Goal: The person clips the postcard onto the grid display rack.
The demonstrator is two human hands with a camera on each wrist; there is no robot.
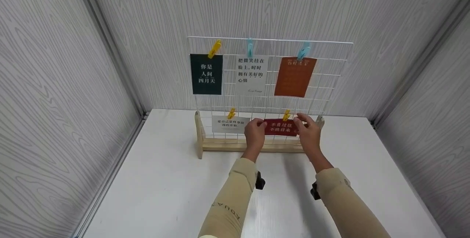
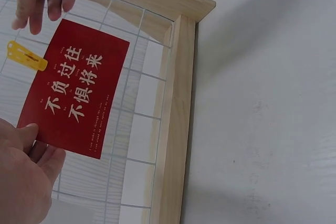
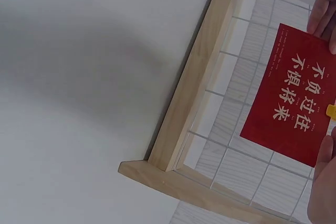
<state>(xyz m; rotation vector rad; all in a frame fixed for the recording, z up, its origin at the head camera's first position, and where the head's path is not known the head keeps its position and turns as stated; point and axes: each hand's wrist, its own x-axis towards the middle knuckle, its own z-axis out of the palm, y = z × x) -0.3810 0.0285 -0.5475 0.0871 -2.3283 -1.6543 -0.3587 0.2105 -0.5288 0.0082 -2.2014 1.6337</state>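
Note:
A red card [image 1: 281, 127] with white characters hangs from a yellow clip [image 1: 286, 115] low on the white wire grid [image 1: 270, 39]. My left hand [image 1: 254, 135] pinches its left edge, with the thumb over the front and fingers behind, as the left wrist view shows. By the card's right end is my right hand [image 1: 309, 133]; in the left wrist view its fingers [image 2: 54, 1] hang loosely just off the card's edge. To the left, a white card [image 1: 229, 124] hangs from another yellow clip [image 1: 231, 113], its right end partly behind my left hand.
Along the upper grid hang a dark green card [image 1: 206, 74], a white card [image 1: 251, 78] and an orange card [image 1: 295, 77], held by yellow and blue clips. A wooden stand [image 1: 220, 145] carries the grid on the white table [image 1: 165, 179]. Wood-grain panels surround the table.

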